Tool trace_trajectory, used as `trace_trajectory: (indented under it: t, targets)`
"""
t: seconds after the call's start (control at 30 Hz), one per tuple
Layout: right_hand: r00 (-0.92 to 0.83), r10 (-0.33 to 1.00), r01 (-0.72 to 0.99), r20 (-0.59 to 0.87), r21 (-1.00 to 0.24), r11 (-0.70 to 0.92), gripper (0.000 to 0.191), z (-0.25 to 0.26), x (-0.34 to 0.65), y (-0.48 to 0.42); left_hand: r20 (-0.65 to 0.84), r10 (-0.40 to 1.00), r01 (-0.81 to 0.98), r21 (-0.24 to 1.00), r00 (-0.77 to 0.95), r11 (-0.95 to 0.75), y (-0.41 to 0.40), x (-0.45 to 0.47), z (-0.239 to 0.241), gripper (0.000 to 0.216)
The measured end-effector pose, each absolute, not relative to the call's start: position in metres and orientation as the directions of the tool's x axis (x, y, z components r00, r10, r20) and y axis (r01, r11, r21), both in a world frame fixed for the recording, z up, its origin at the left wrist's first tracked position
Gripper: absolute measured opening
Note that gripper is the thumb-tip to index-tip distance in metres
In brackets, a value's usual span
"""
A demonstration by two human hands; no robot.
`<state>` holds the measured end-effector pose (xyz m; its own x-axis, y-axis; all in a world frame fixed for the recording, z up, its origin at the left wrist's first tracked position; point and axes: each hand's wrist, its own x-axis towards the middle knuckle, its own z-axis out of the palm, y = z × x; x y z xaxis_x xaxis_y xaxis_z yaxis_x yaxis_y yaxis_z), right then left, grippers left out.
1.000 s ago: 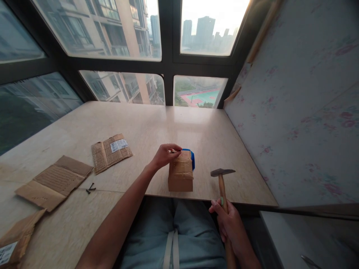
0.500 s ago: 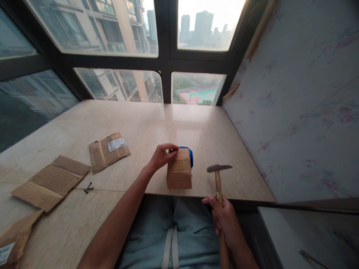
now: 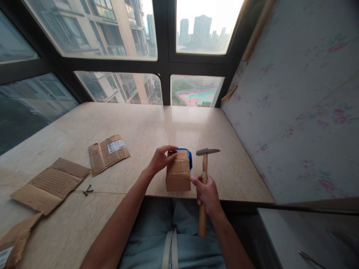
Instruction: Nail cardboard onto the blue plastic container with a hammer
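My right hand (image 3: 208, 194) is wrapped round the wooden handle of a hammer (image 3: 208, 151), its dark metal head raised to the right of a small cardboard box (image 3: 179, 175). At the far left corner of the box top, my left hand (image 3: 161, 160) is closed in a pinch. A small dark nail (image 3: 172, 152) shows between its fingertips, mostly hidden by them. Behind the box and along its right side a blue object (image 3: 190, 158) peeks out, mostly covered. Several similar dark nails (image 3: 88, 190) lie loose on the sill at the left.
Two flattened cardboard pieces (image 3: 53, 183) (image 3: 109, 154) lie on the pale stone sill (image 3: 134, 123), and another brown packet (image 3: 17, 243) is at the lower left. Windows close off the back, a flowered wall (image 3: 294, 112) the right. A metal utensil (image 3: 311, 258) lies on the lower white surface.
My right hand has moved left and up with the hammer, so its head is now closer to the box. My left hand keeps its place on the box.
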<state>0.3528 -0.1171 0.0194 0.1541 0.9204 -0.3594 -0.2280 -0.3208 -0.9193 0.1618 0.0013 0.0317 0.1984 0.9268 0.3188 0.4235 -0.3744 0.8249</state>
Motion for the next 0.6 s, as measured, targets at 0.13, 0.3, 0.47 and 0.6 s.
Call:
trace_trajectory:
  t: [0.13, 0.3, 0.47, 0.6]
  targets:
    - [0.184, 0.921, -0.239, -0.342, -0.925, -0.296, 0.049, 0.019, 0.352, -0.113, 0.335, 0.92, 0.429, 0.815, 0.202, -0.39, 0.002, 0.161, 0.029, 0.023]
    - [0.234, 0.921, -0.248, -0.311, -0.935, -0.253, 0.053, 0.02, 0.353, -0.112, 0.384, 0.909, 0.422, 0.805, 0.163, -0.416, 0.0, 0.161, 0.025, 0.02]
    - [0.267, 0.927, -0.246, -0.265, -0.948, -0.2, 0.051, 0.024, 0.354, -0.108, 0.425, 0.899, 0.411, 0.806, 0.1, -0.427, -0.001, 0.161, 0.019, 0.02]
    - [0.291, 0.922, -0.265, -0.257, -0.947, -0.181, 0.05, 0.03, 0.354, -0.1, 0.429, 0.901, 0.405, 0.813, 0.068, -0.418, 0.003, 0.162, 0.017, 0.022]
